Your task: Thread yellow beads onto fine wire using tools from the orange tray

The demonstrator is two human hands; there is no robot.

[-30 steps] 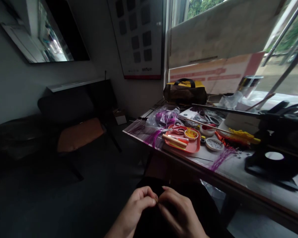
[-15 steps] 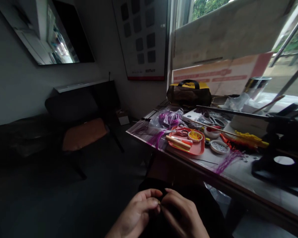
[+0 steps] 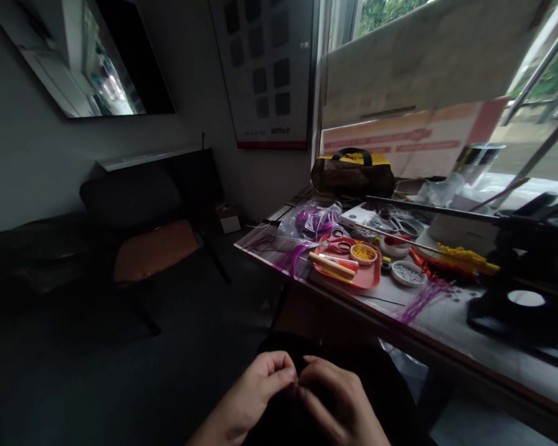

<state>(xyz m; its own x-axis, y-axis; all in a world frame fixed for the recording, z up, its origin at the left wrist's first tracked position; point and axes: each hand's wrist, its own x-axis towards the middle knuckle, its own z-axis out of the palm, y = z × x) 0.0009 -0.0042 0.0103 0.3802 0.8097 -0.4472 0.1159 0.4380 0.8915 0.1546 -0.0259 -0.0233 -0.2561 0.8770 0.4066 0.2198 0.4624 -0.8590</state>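
Note:
My left hand (image 3: 263,384) and my right hand (image 3: 332,390) meet over the dark lap, below the table's front edge. Each is closed in a pinch. Between the fingertips is a tiny yellowish thing (image 3: 295,382), too small to make out. On the table, a red tray (image 3: 368,280) bears scissors (image 3: 338,246), a wooden-handled tool (image 3: 331,266), a marker and a small bowl of yellow pieces (image 3: 363,253). Right of the tray is a bowl of pale small pieces (image 3: 408,273). Purple strands (image 3: 421,300) lie near the front edge.
The table (image 3: 446,328) stands to the right, with a black and yellow bag (image 3: 353,173), a plastic bag with purple material (image 3: 314,220), a yellow bundle (image 3: 467,259) and a black stand (image 3: 521,316). A chair (image 3: 155,251) is at the left.
The fingers of my left hand have curled in more, and both hands' fingertips have come closer together. The whole view has shifted slightly.

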